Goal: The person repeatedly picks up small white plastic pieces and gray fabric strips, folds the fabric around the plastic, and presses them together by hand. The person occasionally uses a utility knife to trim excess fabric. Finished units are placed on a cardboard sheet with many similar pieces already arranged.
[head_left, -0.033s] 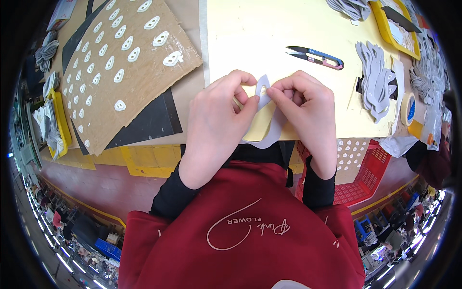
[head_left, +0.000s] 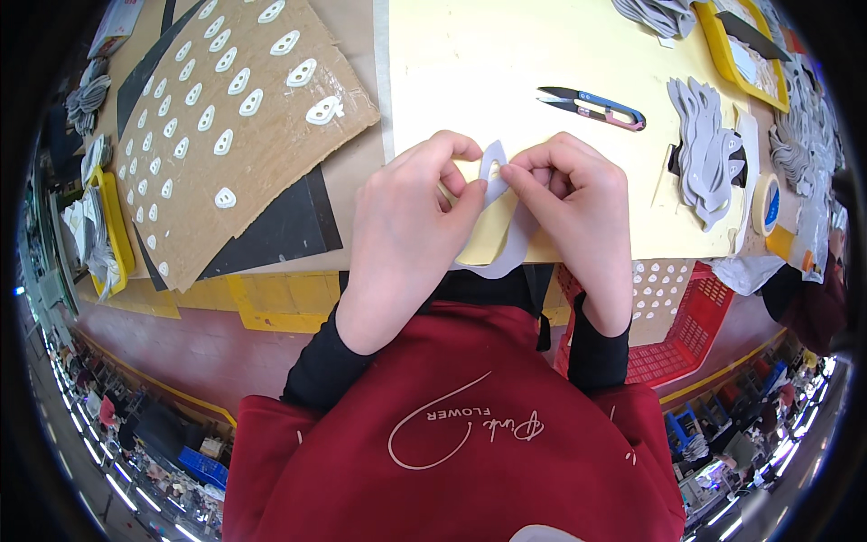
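Between thumbs and fingertips, my left hand [head_left: 411, 212] and my right hand [head_left: 578, 190] pinch the pointed end of a soft grey fabric strip [head_left: 499, 265]. Its tip stands up between my fingers, with an opening showing just below it. The rest of the strip curves down in a loop over the table's near edge. Past my right hand lies a pair of thread snips [head_left: 591, 108] with dark blades and a blue and reddish handle. Farther right is a pile of similar grey pieces [head_left: 703, 158], some with cut holes.
At left, a brown cardboard sheet [head_left: 262, 154] carries rows of small white pieces with holes, over a black board [head_left: 289, 226]. Yellow trays [head_left: 113, 235] stand at the far left and upper right. A tape roll [head_left: 766, 203] lies at right. Below the table is a red crate [head_left: 695, 316].
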### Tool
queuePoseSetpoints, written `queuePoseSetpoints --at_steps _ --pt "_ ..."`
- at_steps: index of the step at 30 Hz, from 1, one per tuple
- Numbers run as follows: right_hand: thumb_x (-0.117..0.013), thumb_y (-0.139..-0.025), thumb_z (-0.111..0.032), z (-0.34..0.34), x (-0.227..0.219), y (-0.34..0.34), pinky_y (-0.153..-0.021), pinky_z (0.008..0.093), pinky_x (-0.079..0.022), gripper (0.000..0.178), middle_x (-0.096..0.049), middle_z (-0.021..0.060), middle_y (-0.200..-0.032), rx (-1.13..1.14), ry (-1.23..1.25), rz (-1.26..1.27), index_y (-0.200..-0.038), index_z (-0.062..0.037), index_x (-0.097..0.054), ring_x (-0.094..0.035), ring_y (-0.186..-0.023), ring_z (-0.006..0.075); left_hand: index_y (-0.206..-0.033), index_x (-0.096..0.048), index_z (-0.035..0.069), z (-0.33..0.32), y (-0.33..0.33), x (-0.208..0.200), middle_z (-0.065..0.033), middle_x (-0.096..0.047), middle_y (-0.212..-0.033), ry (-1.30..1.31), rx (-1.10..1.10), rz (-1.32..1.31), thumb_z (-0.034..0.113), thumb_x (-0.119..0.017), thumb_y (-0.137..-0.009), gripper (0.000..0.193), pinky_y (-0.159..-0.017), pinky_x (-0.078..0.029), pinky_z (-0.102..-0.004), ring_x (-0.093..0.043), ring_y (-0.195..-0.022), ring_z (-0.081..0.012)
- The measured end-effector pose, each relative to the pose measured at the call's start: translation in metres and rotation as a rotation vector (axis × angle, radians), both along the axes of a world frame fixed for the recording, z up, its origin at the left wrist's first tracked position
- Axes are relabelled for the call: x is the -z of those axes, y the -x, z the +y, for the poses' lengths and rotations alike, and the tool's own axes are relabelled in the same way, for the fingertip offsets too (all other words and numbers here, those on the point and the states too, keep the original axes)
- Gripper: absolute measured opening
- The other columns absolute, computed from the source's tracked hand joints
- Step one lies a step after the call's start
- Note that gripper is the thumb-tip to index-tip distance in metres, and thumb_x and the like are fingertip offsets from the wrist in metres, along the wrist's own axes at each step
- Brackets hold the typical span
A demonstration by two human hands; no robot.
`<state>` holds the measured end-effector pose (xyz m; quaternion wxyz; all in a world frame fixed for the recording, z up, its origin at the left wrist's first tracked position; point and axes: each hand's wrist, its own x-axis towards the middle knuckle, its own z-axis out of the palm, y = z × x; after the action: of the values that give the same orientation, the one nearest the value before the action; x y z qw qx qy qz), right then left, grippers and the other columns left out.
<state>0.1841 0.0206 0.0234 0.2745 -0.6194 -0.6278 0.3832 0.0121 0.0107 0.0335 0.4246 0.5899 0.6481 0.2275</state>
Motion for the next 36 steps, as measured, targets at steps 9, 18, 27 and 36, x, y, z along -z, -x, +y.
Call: queuePoseSetpoints --at_steps 9,18,27,36 --pt "-0.076 -0.083 -0.003 0.002 0.002 0.0 -0.053 0.0217 -0.034 0.007 -0.055 -0.0013 -0.071 -0.019 -0.01 0.016 -0.086 0.0009 -0.071 -0.041 -0.058 0.0041 -0.102 -0.065 0.009 0.009 -0.002 0.009 0.0015 -0.056 -0.068 -0.044 -0.014 0.05 0.007 -0.075 -0.078 0.026 -0.052 -0.041 -0.0246 -0.051 -0.053 -0.0058" --pt "-0.075 -0.083 -0.002 0.005 0.002 -0.002 -0.052 0.0225 -0.033 0.006 -0.054 -0.0013 -0.071 -0.058 -0.048 0.003 -0.087 0.0013 -0.071 -0.039 -0.058 0.0045 -0.107 -0.067 0.007 0.013 0.006 0.015 0.0044 -0.057 -0.07 0.011 0.0 -0.108 0.005 -0.074 -0.082 0.026 -0.051 -0.039 -0.0209 -0.049 -0.053 -0.001" --pt "-0.075 -0.081 0.0 0.005 -0.002 -0.005 -0.052 0.0228 -0.033 0.009 -0.051 -0.0013 -0.071 -0.087 -0.005 0.014 -0.089 0.0019 -0.071 -0.039 -0.058 0.0048 -0.106 -0.072 0.006 0.015 0.009 0.016 0.0064 -0.056 -0.07 0.028 0.016 -0.158 0.006 -0.073 -0.087 0.019 -0.049 -0.037 -0.0184 -0.05 -0.053 0.0014" --pt "-0.074 -0.081 0.0 0.005 -0.003 -0.001 -0.053 0.0234 -0.035 0.008 -0.051 -0.0001 -0.072 -0.08 -0.018 -0.028 -0.086 0.0017 -0.068 -0.041 -0.058 0.0058 -0.103 -0.072 0.009 0.013 0.006 0.017 0.0056 -0.056 -0.069 -0.048 0.008 -0.107 0.007 -0.074 -0.086 0.017 -0.048 -0.037 -0.019 -0.051 -0.052 0.0004"
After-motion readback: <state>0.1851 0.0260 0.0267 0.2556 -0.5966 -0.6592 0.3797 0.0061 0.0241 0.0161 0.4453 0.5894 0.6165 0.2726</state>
